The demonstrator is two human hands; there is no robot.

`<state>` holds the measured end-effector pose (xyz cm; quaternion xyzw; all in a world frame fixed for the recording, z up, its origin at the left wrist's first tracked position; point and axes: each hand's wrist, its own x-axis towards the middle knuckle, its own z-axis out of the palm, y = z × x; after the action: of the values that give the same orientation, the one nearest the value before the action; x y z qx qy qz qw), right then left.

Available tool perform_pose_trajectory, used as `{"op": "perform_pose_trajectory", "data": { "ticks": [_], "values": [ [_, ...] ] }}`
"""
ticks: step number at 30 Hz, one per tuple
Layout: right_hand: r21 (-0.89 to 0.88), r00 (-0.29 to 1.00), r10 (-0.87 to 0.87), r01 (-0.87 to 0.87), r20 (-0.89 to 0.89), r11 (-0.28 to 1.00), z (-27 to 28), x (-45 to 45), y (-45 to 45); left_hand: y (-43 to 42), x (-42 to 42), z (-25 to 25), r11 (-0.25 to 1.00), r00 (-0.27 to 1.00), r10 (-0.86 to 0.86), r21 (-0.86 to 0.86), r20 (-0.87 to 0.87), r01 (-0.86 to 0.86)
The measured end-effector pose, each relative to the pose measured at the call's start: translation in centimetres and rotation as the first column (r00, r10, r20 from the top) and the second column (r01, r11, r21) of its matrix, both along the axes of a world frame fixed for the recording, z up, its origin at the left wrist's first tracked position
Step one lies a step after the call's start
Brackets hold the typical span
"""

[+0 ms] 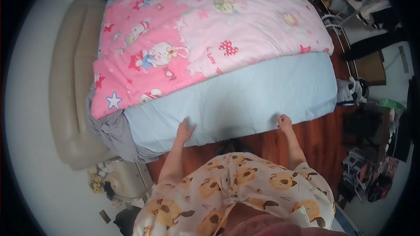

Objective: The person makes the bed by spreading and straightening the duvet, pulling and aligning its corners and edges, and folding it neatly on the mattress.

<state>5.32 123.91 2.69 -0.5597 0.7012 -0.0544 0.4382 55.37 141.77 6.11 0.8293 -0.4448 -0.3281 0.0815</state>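
My left hand (186, 130) is held over the near edge of the light blue sheet (245, 91), its thumb apart from the fingers and nothing in it. To the right, my right hand (284, 123) has its fingers curled in at the same edge, with no cloth visibly drawn up into it. I cannot tell whether either hand touches the sheet. Beyond the bare strip of sheet lies a pink quilt (258, 26) printed with cartoon animals and stars, covering the far part of the bed.
A beige padded headboard (65, 83) runs along the left. Grey cloth (109, 133) bunches at the bed's left corner, near a bedside cabinet (127, 179). Reddish wood floor (262, 144) shows below. Clothes on a rack (367, 0) and a cluttered desk (380, 126) stand on the right.
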Motion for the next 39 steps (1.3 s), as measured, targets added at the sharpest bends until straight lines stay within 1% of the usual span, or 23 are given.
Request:
{"op": "perform_pose_trajectory", "data": {
  "ticks": [1, 2, 3, 4, 5, 6, 7, 9, 11, 15, 16, 18, 19, 21, 22, 24, 25, 27, 30, 33, 35, 37, 39],
  "values": [
    [0.017, 1.000, -0.014, 0.014, -0.017, 1.000, -0.3, -0.7, 1.0, -0.6, -0.6, -0.4, 0.995, 0.997, -0.071, -0.072, -0.010, 0.070],
    [-0.235, 0.996, 0.069, -0.079, -0.050, 0.969, -1.0, -1.0, 1.7, -1.9, -0.7, -0.9, 0.994, 0.995, -0.097, -0.062, -0.031, 0.095],
    [-0.462, 0.982, 0.145, -0.183, -0.117, 0.867, -1.3, -2.0, 2.7, -3.3, -1.3, -1.2, 0.995, 0.995, -0.090, -0.045, -0.032, 0.089],
    [-0.244, 0.999, 0.045, -0.044, -0.003, 0.969, -0.6, -1.9, 3.9, -4.7, -2.2, -1.4, 0.997, 0.997, -0.076, -0.030, -0.033, 0.075],
    [-0.158, 0.998, 0.013, -0.003, 0.060, 0.987, 0.1, -1.7, 5.4, -6.0, -3.2, -1.5, 0.995, 0.994, -0.093, -0.027, -0.057, 0.092],
    [-0.193, 0.991, 0.085, -0.064, 0.100, 0.979, 0.4, -1.7, 6.9, -7.5, -4.1, -1.5, 0.995, 0.994, -0.092, -0.047, -0.058, 0.090],
    [-0.100, 0.992, 0.089, -0.079, 0.092, 0.992, 1.8, -1.5, 8.1, -8.7, -5.2, -1.7, 0.994, 0.994, -0.089, -0.064, -0.057, 0.085],
    [0.123, 0.983, -0.054, 0.033, 0.173, 0.992, 6.3, -0.5, 9.3, -10.5, -7.3, -2.2, 0.979, 0.984, -0.171, -0.117, -0.040, 0.166],
    [0.145, 0.981, -0.123, 0.102, 0.148, 0.984, 6.4, -2.3, 10.8, -12.5, -10.0, -0.5, 0.975, 0.971, -0.210, -0.101, -0.113, 0.199],
    [0.101, 0.978, -0.197, 0.190, 0.070, 0.977, 6.1, -8.7, 13.4, -15.7, -14.3, 0.2, 0.944, 0.944, -0.316, -0.136, -0.092, 0.302],
    [0.089, 0.975, -0.210, 0.203, 0.074, 0.975, 6.4, -10.5, 13.7, -16.6, -15.4, 1.0, 0.942, 0.943, -0.325, -0.105, -0.072, 0.317],
    [0.219, 0.887, -0.450, 0.421, 0.104, 0.880, 6.8, -14.2, 14.4, -18.2, -17.8, 2.1, 0.936, 0.937, -0.347, -0.079, -0.042, 0.343],
    [0.214, 0.881, -0.459, 0.429, 0.114, 0.877, 7.1, -16.0, 14.5, -19.0, -18.9, 2.0, 0.931, 0.934, -0.356, -0.099, -0.028, 0.352],
    [0.242, 0.786, -0.588, 0.543, 0.190, 0.804, 7.4, -20.4, 14.2, -20.9, -21.3, 1.9, 0.923, 0.930, -0.368, -0.127, -0.001, 0.365],
    [0.245, 0.782, -0.590, 0.543, 0.200, 0.803, 7.1, -22.8, 13.9, -21.4, -22.6, 1.9, 0.923, 0.934, -0.357, -0.142, 0.025, 0.357],
    [0.146, 0.820, -0.505, 0.483, 0.268, 0.863, 5.8, -27.9, 12.9, -22.1, -26.2, 2.6, 0.938, 0.947, -0.319, -0.133, 0.041, 0.321],
    [0.172, 0.810, -0.519, 0.490, 0.274, 0.855, 5.1, -30.1, 12.7, -21.7, -28.1, 2.7, 0.936, 0.942, -0.330, -0.109, 0.053, 0.334],
    [0.022, 0.849, -0.446, 0.459, 0.285, 0.888, 4.0, -34.7, 10.5, -21.8, -32.2, 2.7, 0.935, 0.950, -0.294, -0.176, 0.107, 0.309],
    [-0.020, 0.882, -0.383, 0.404, 0.276, 0.915, 6.3, -39.8, 6.2, -21.8, -39.1, 2.8, 0.936, 0.943, -0.319, -0.126, 0.094, 0.329],
    [-0.051, 0.888, -0.347, 0.378, 0.301, 0.924, 8.0, -42.7, 1.4, -22.1, -45.5, 3.0, 0.936, 0.940, -0.334, -0.090, 0.071, 0.340],
    [-0.139, 0.923, -0.220, 0.274, 0.315, 0.952, 8.2, -44.2, -1.8, -23.3, -49.4, 2.9, 0.938, 0.944, -0.327, -0.100, 0.045, 0.330],
    [-0.144, 0.941, -0.165, 0.215, 0.295, 0.966, 8.5, -45.2, -5.0, -24.9, -52.4, 2.9, 0.915, 0.923, -0.382, -0.120, 0.052, 0.386],
    [-0.191, 0.951, -0.091, 0.153, 0.297, 0.970, 8.1, -45.5, -8.3, -26.9, -54.6, 2.6, 0.934, 0.940, -0.338, -0.109, 0.031, 0.340]
  ]
}}
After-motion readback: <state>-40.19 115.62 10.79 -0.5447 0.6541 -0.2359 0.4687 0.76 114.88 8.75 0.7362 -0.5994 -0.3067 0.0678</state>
